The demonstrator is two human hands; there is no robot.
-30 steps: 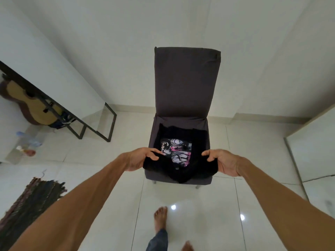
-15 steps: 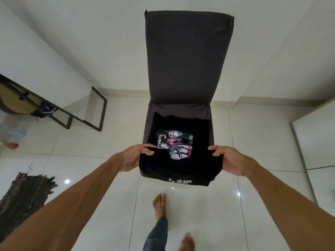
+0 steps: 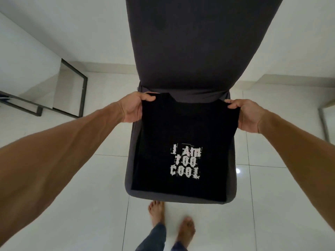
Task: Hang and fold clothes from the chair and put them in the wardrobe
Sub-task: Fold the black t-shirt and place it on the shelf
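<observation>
Here both hands (image 3: 190, 113) grip black shirt (image 3: 183, 134), seemingly over chair (image 3: 199, 51).

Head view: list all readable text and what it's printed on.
"I AM TOO COOL": distressed white print, three stacked lines, on the black cotton T-shirt held at its top corners by the left hand and right hand over the dark grey upholstered chair.
No other text visible.

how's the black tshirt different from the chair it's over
The black t-shirt is deeper black with white lettering reading "I AM TOO COOL"; the chair is plain dark grey. The t-shirt is pinched at its top corners by the left hand and right hand; the chair stands on the floor untouched. Both are dark fabric.
</observation>
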